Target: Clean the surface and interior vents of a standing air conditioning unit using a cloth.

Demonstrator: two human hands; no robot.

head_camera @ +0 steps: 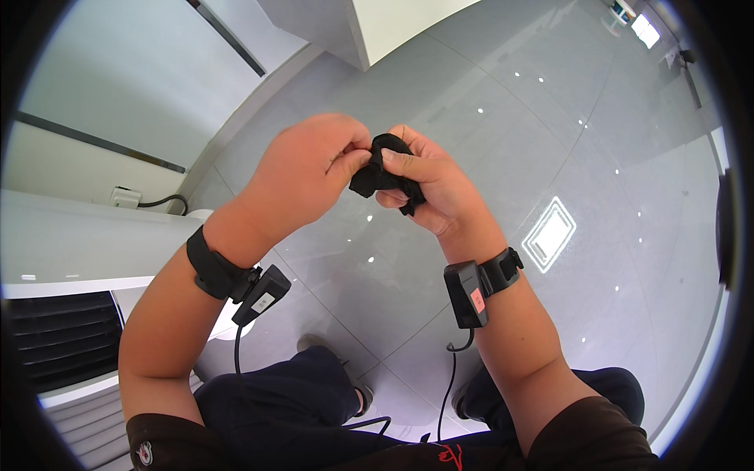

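Note:
A small bunched piece of black fabric (pixel 368 178) is held up between both hands, above the floor; its full shape is hidden by folds and fingers. My right hand (pixel 450 188) grips most of it, with the thumb pressed on top and fingers curled beneath. At the fabric's left edge, my left hand (pixel 306 168) pinches it between thumb and bent fingers. Each wrist wears a black strap with a boxy device, the left device (pixel 262 295) and the right device (pixel 465 294), both trailing cables.
Glossy grey tiles (pixel 330 277) form the floor, reflecting lights. On the left stands a white appliance with black louvers (pixel 65 332), below a wall plug (pixel 125 198) with a black cord (pixel 168 201). A white-topped furniture corner (pixel 400 26) juts in ahead. My dark trouser legs (pixel 277 388) are below.

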